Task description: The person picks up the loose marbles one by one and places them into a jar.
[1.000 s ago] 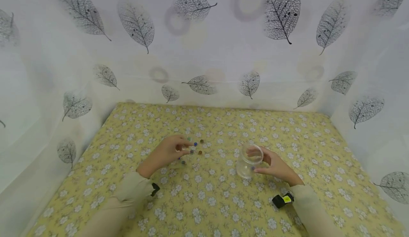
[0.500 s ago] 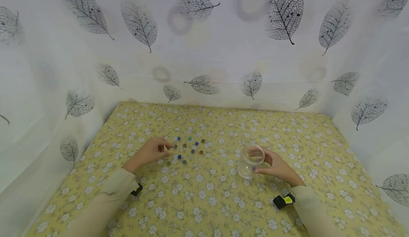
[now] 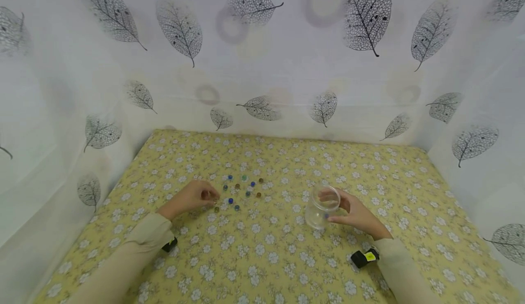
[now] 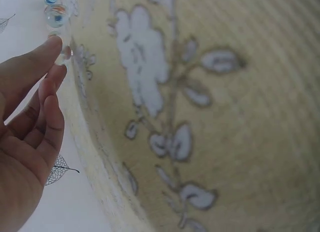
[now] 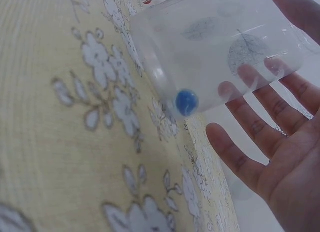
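Several small glass marbles [image 3: 242, 188], blue, green and amber, lie scattered on the yellow flowered cloth [image 3: 266, 258]. At the left edge of that cluster my left hand [image 3: 213, 198] pinches a clear marble [image 4: 63, 56] between thumb and forefinger, low on the cloth; two more marbles [image 4: 55, 14] lie just beyond it. My right hand [image 3: 339, 209] holds a clear plastic jar [image 3: 320, 208], tilted with its mouth up and leftward, fingers behind it and thumb in front. One blue marble [image 5: 186, 101] sits at the bottom of the jar [image 5: 215, 46]. The right hand's fingers [image 5: 260, 137] show through the jar wall.
White curtains printed with grey leaves [image 3: 262, 67] close in the table at the back and both sides. Black wrist straps [image 3: 362, 257] sit on both beige sleeves. The cloth [image 3: 369, 167] runs to the curtain foot on all three sides.
My left hand has drawn back leftward from the middle of the marble cluster to its left edge, uncovering several marbles. The right hand and jar have stayed put.
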### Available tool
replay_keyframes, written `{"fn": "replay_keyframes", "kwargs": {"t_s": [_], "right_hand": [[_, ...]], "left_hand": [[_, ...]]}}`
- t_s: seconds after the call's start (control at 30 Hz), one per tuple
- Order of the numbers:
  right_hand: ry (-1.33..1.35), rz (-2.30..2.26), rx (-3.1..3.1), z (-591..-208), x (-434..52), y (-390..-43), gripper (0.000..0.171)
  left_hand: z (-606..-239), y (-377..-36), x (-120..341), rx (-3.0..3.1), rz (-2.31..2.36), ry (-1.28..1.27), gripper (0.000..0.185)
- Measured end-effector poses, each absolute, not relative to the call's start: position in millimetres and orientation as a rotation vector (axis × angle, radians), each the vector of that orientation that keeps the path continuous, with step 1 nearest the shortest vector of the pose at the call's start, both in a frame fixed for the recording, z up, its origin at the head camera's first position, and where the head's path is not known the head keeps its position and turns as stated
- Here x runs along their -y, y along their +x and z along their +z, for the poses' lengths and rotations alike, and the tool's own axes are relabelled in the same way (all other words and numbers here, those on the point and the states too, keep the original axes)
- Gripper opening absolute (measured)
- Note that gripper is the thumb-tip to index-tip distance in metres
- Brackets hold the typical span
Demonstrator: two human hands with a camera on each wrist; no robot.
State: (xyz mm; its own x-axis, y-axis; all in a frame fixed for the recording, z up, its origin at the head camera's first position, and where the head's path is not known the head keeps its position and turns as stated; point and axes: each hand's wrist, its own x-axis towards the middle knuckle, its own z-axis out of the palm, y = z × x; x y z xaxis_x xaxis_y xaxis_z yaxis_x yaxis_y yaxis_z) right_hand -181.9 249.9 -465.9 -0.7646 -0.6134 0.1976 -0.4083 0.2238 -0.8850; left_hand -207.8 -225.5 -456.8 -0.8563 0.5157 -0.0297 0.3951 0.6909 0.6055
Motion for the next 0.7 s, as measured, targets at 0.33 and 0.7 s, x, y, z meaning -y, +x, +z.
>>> {"fn": "replay_keyframes", "kwargs": {"t_s": [0.33, 0.7], "right_hand": [[-0.986, -1.571, -2.296, -468.5, -251.5, -183.5, 0.063], [-0.983, -1.566, -2.304, -468.0, -251.5, -183.8, 0.062]], "left_hand": [[-462.0, -211.7, 225.0, -2.680, 0.872, 0.714, 0.015], [-460.7, -211.9, 224.3, -2.675, 0.888, 0.706, 0.014]]}}
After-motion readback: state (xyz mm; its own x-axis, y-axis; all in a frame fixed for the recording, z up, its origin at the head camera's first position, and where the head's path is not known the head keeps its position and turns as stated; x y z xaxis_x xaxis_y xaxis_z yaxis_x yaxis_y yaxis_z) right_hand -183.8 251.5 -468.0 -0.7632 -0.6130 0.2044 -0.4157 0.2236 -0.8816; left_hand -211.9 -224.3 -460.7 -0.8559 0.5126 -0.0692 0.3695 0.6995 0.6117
